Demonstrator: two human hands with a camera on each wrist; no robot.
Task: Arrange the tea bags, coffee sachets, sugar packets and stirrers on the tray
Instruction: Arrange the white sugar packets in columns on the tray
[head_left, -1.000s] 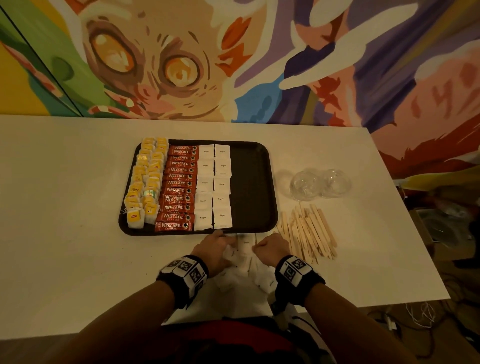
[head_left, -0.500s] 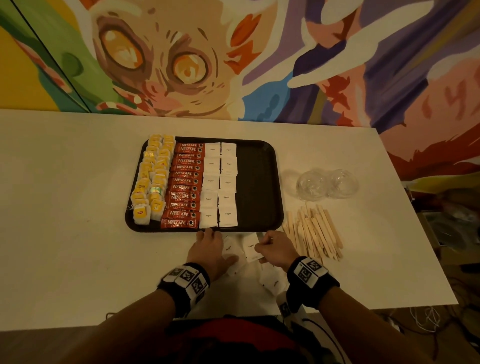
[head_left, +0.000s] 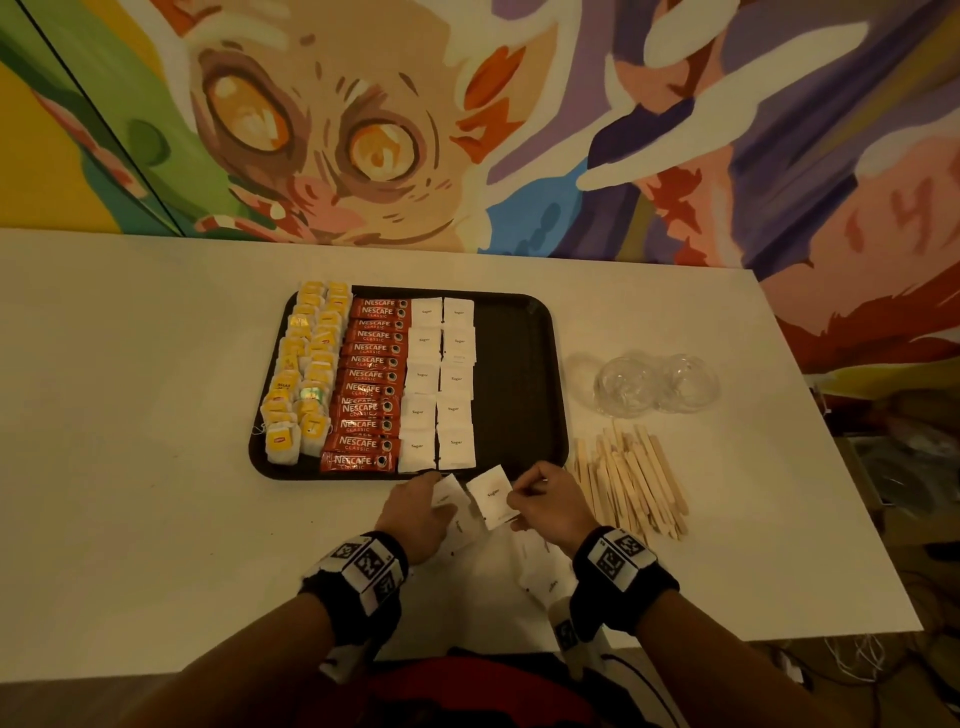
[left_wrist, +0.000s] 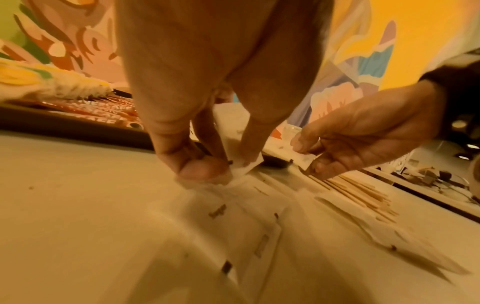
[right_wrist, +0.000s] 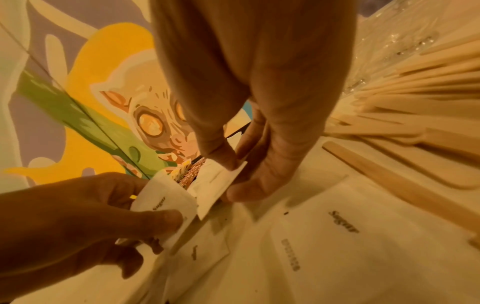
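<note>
While each of my two hands pinches one sugar packet just in front of the tray's near edge — left hand on one, right hand on another tilted corner-up — I count ten sugar packets in two columns, about twelve coffee sachets lying crosswise, long axis left-right. Tea bags overlap in two columns, uncountable; stirrers piled on the table, pointing away; loose packets partly hidden.
</note>
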